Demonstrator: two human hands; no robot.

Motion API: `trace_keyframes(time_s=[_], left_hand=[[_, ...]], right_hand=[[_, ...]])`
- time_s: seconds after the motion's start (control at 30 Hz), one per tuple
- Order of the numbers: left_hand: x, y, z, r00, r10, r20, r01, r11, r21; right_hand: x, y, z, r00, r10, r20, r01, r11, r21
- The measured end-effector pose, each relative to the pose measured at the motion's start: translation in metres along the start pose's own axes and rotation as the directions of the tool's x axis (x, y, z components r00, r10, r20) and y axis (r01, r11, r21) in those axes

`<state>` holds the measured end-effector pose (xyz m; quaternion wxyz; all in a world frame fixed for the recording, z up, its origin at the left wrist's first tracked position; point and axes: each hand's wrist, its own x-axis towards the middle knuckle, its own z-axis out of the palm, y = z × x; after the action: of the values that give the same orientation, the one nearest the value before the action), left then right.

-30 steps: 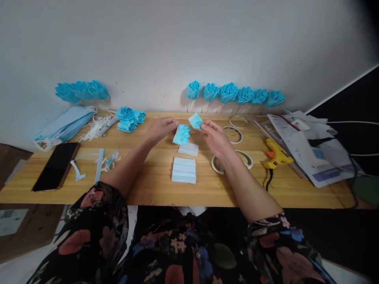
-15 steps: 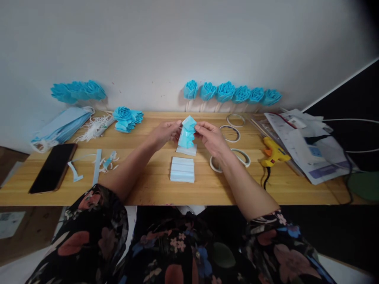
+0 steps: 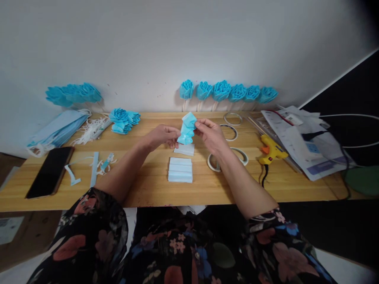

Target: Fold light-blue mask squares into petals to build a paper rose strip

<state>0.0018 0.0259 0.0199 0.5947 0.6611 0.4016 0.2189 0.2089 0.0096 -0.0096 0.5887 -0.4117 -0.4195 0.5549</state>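
Observation:
My left hand (image 3: 161,136) and my right hand (image 3: 211,135) both pinch a folded light-blue mask piece (image 3: 187,128), held upright a little above the wooden table (image 3: 154,185). The left fingers grip its lower end, the right fingers its upper edge. Directly under it lies a small white folded piece (image 3: 184,149). Nearer to me sits a stack of folded white-blue strips (image 3: 180,170).
Blue fabric roses (image 3: 227,90) line the wall, more at the left (image 3: 72,93) and on the table (image 3: 122,119). Face masks (image 3: 56,130), a black phone (image 3: 47,172), cut scraps (image 3: 94,163), tape rolls (image 3: 226,159), a yellow glue gun (image 3: 271,150) and papers (image 3: 304,148) lie around.
The two blue pieces, held apart a second ago, are joined into one upright piece between both hands. The left hand has slid to its lower end.

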Motion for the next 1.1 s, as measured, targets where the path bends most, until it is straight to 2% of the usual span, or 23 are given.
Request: trace_keyframes(time_s=[0.1, 0.2, 0.27, 0.33, 0.47, 0.57, 0.8, 1.1], left_hand=[[0.004, -0.002, 0.0, 0.995, -0.031, -0.096, 0.029, 0.999, -0.021], [0.009, -0.005, -0.001, 0.964, -0.065, -0.257, 0.035, 0.992, -0.119], [0.012, -0.007, -0.003, 0.939, -0.062, -0.339, -0.002, 0.983, -0.186], [0.014, -0.008, -0.003, 0.925, -0.05, -0.378, -0.043, 0.971, -0.234], [0.016, -0.011, -0.002, 0.925, -0.017, -0.38, -0.093, 0.959, -0.269], [0.016, -0.013, -0.002, 0.925, 0.007, -0.379, -0.112, 0.96, -0.256], [0.018, -0.016, -0.001, 0.933, 0.014, -0.36, -0.12, 0.955, -0.272], [0.017, -0.013, 0.002, 0.944, 0.035, -0.329, -0.132, 0.952, -0.277]], right_hand=[[0.0, -0.005, -0.001, 0.998, -0.044, -0.036, 0.044, 0.999, 0.016], [-0.001, -0.013, -0.002, 0.991, -0.11, -0.07, 0.114, 0.992, 0.057], [-0.002, -0.016, -0.002, 0.995, -0.092, -0.031, 0.093, 0.994, 0.054], [-0.005, -0.015, 0.0, 0.998, -0.042, 0.045, 0.043, 0.999, -0.021], [-0.009, -0.007, 0.006, 0.99, 0.001, 0.14, 0.033, 0.972, -0.234], [-0.01, -0.003, 0.009, 0.986, -0.007, 0.167, 0.057, 0.953, -0.297], [-0.006, -0.003, 0.007, 0.991, -0.051, 0.125, 0.087, 0.951, -0.297], [-0.006, -0.002, 0.005, 0.989, -0.056, 0.137, 0.097, 0.943, -0.317]])
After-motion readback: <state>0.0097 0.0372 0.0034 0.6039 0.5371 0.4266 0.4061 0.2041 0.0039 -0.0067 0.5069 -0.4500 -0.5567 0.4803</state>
